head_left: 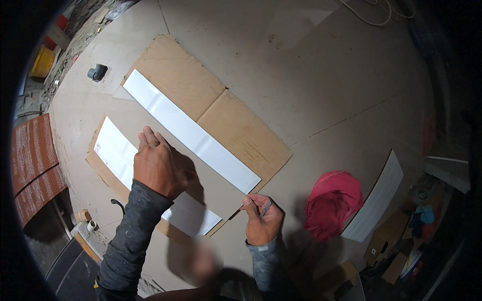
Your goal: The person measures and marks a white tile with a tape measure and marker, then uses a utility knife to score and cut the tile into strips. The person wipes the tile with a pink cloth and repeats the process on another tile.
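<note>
My left hand (157, 163) has its fingers stretched out over the grey-beige surface between two glossy white strips. One long strip (191, 131) lies diagonally on a cardboard sheet (175, 70); the other strip (114, 145) lies on cardboard at the left, partly hidden by my hand and forearm. My right hand (261, 220) is closed on a thin tool (266, 207) with a grey end, near the lower end of the long strip. A narrow dark length sticks out leftward from that hand.
A pink cloth bundle (331, 200) and a white ribbed panel (374, 195) lie right. A grey pipe fitting (97, 72) and yellow bucket (41, 62) are upper left; reddish curved sheets (35, 150) left; cord (381, 17) top right; boxes (381, 241) lower right.
</note>
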